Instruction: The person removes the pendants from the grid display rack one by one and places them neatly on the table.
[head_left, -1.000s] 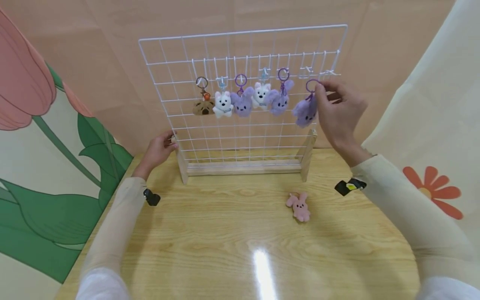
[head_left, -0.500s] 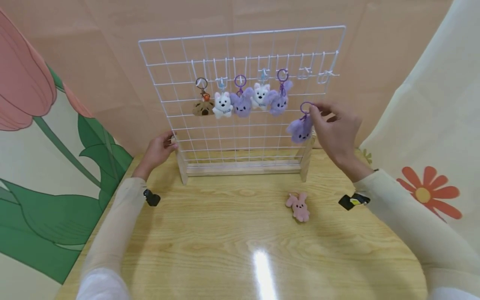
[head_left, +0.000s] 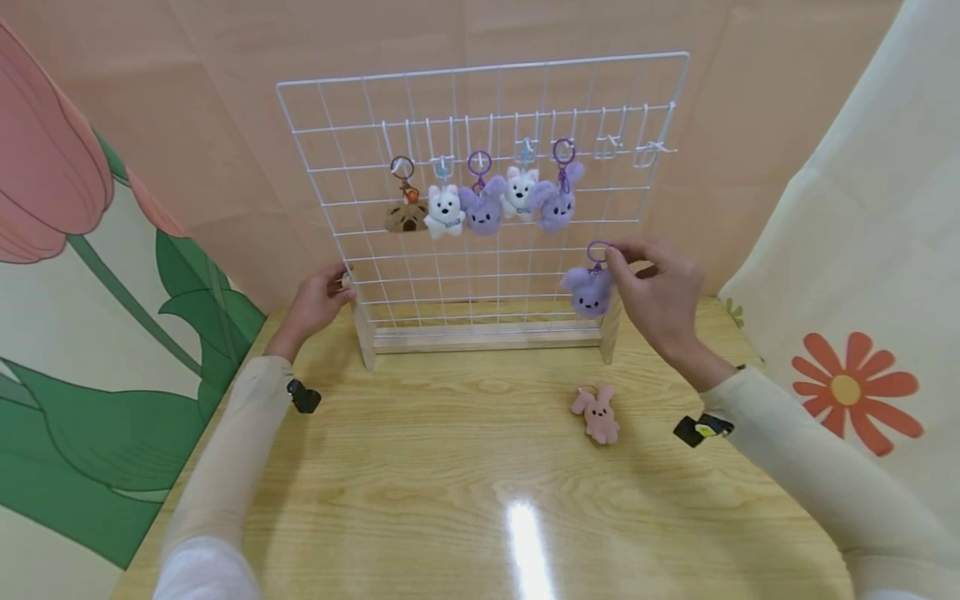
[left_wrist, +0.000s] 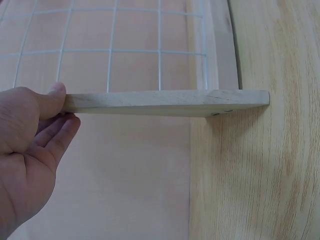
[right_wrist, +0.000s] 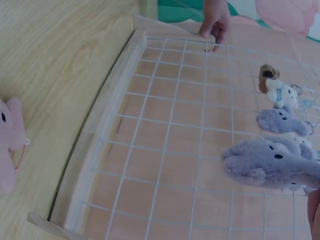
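Note:
My right hand (head_left: 660,296) pinches the purple ring of a plush bunny keychain (head_left: 588,292), which dangles in front of the rack's lower right part. In the right wrist view that purple plush (right_wrist: 265,162) hangs close to the camera, with only a sliver of the hand showing. My left hand (head_left: 315,304) grips the wooden side leg of the white wire grid rack (head_left: 483,63). Seen from the left wrist, thumb and fingers hold the end of that wooden leg (left_wrist: 165,102). A pink bunny keychain (head_left: 600,415) lies on the table in front of the rack.
On the rack's hooks hang a brown plush keychain (head_left: 407,217), two white dog keychains (head_left: 446,210) and two purple ones (head_left: 483,208). Bare hooks (head_left: 648,150) stick out at the rack's right end. An orange cloth (head_left: 187,150) hangs behind the wooden table (head_left: 420,467).
My right hand has come down and slightly left from beside the right-end hooks, carrying the purple bunny keychain with it. The left hand stays on the rack's leg.

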